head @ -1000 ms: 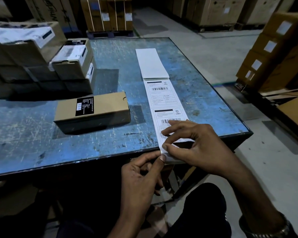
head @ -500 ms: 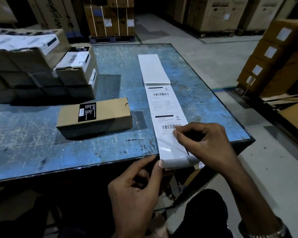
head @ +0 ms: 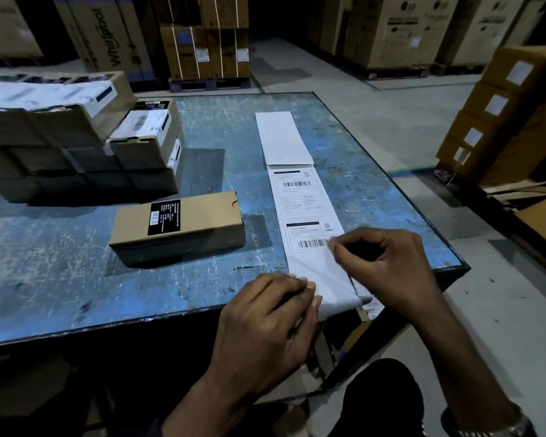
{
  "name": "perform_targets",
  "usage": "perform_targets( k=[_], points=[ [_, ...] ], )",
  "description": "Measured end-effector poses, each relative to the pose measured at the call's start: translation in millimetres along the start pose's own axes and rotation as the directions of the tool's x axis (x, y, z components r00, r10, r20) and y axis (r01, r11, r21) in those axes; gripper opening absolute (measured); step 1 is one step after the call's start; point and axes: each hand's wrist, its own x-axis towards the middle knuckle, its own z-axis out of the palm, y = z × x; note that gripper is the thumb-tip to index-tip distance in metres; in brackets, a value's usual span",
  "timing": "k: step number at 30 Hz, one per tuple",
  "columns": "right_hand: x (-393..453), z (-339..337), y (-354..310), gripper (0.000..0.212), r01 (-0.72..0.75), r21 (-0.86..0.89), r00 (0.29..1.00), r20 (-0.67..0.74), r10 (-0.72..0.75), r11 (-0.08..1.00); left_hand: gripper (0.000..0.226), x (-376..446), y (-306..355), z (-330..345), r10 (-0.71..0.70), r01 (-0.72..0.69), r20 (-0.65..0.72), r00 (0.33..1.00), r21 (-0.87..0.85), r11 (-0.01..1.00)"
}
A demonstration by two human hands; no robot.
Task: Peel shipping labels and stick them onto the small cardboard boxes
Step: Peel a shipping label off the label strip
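My right hand (head: pixel 388 266) pinches the lifted corner of the nearest white printed shipping label (head: pixel 312 238), thumb and forefinger closed on its edge just beside the barcode. My left hand (head: pixel 265 323) lies flat, fingers pressed down on the near end of the long white backing strip (head: pixel 325 282), right at the edge of the scratched blue metal desk (head: pixel 60 279). The label is about half free: its near part is folded back, its far part, as far as I can see, is stuck to the strip.

To do this well, I think I should pull low and slowly, folding the label back over itself rather than lifting it straight up, so it doesn't curl or tear. My left hand should hold the strip firmly so it doesn't slide or ride up with the label. I'd touch only the corner and keep the sticky side off my fingers.

The small brown cardboard box with the black sticker (head: pixel 177 225) waits just left of the strip, unlabelled on top.
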Motion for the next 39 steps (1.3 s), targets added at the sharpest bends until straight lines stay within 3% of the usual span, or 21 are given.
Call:
perform_targets(
  k=[3,8,15,25,30,36,39],
  points=[
    [13,-7,6,0.01,-0.044,-0.024,0.996,-0.082,0.042,0.999,0.014,3,-1,-2,-0.005,0.005,0.01,1.0,-0.015,1.0],
    [16,-3,10,0.006,-0.053,-0.077,0.998,-0.029,0.051,0.996,0.018,19,-6,-4,-0.066,0.068,0.046,0.997,-0.037,0.997],
    [20,-10,15,0.004,-0.095,-0.025,0.995,-0.012,0.095,0.995,0.019,42,-24,-2,-0.002,-0.013,0.24,0.971,0.061,0.998],
    [53,-24,36,0.007,-0.13,-0.073,0.977,-0.182,0.115,0.989,0.026,48,-32,-5,-0.083,0.091,0.308,0.948,-0.013,0.996],
    [70,-22,42,0.005,-0.152,-0.078,0.968,-0.213,0.132,0.985,0.025,66,-32,-4,-0.037,0.015,0.312,0.949,0.071,0.997],
    [82,-18,45,0.005,-0.184,-0.102,0.963,-0.22,0.158,0.978,0.044,81,-29,6,-0.139,0.095,0.346,0.928,0.142,0.985],
    [81,-19,46,0.005,-0.197,-0.075,0.965,-0.193,0.179,0.978,0.072,84,-30,11,-0.162,0.129,0.374,0.913,0.111,0.985]
  ],
)
